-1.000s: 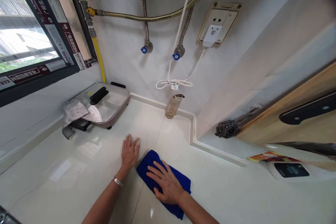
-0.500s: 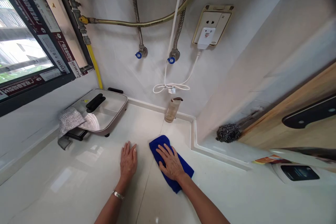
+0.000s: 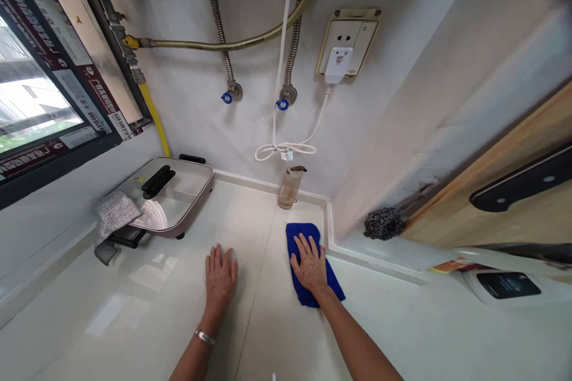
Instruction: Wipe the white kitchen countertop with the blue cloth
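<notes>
My right hand (image 3: 309, 265) lies flat, fingers spread, on a blue cloth (image 3: 333, 286) on the white countertop (image 3: 179, 321). The cloth's far corner is close to the raised edge along the right wall. To the left, my left hand (image 3: 221, 277) rests on the bare countertop with its fingers stretched out, holding nothing. A metal bracelet (image 3: 205, 336) is on that wrist. Beyond the cloth, a translucent brown bottle (image 3: 289, 189) with a dark brown top stands by the back wall.
An electric pan (image 3: 187, 190) with a glass lid and a silvery cloth (image 3: 115, 214) on its corner sits at left. At right are a steel-wool scrubber (image 3: 383, 224), a wooden board (image 3: 500, 190) and a white device (image 3: 504, 287). A looped white cord (image 3: 286, 147) hangs above the bottle.
My right hand has slid the blue cloth to the right and slightly away, toward the right wall's edge. My left hand stays on the countertop. The view has shifted a little.
</notes>
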`<state>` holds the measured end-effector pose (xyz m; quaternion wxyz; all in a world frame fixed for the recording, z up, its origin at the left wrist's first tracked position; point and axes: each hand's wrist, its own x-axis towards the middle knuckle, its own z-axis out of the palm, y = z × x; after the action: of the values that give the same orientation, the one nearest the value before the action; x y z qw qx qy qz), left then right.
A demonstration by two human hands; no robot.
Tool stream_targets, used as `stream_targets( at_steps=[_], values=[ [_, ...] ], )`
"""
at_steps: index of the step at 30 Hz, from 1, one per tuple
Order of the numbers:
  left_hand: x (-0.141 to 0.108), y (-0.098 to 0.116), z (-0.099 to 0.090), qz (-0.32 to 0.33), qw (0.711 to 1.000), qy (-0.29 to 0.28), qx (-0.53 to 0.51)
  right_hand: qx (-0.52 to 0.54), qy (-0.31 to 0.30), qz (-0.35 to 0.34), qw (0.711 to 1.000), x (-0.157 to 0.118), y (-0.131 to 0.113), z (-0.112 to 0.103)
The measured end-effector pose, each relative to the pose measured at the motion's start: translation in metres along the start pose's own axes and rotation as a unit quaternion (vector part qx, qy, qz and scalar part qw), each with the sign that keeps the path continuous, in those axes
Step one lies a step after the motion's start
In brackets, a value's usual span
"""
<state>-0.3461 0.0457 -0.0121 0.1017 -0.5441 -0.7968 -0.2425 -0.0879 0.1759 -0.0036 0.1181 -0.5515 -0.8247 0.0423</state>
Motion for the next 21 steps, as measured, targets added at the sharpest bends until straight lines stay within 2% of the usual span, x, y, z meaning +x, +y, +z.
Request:
stream_targets(
  at_steps=[7, 21],
  values=[
    [0.000, 0.000, 0.001, 0.007, 1.000, 0.007, 0.013, -0.020, 0.015, 0.015, 1.000, -0.017, 0.004, 0.000],
    [0.001, -0.002, 0.006, 0.035, 0.998, 0.037, 0.041, -0.014, 0.028, 0.023, 0.999, -0.096, 0.008, -0.003]
  ],
)
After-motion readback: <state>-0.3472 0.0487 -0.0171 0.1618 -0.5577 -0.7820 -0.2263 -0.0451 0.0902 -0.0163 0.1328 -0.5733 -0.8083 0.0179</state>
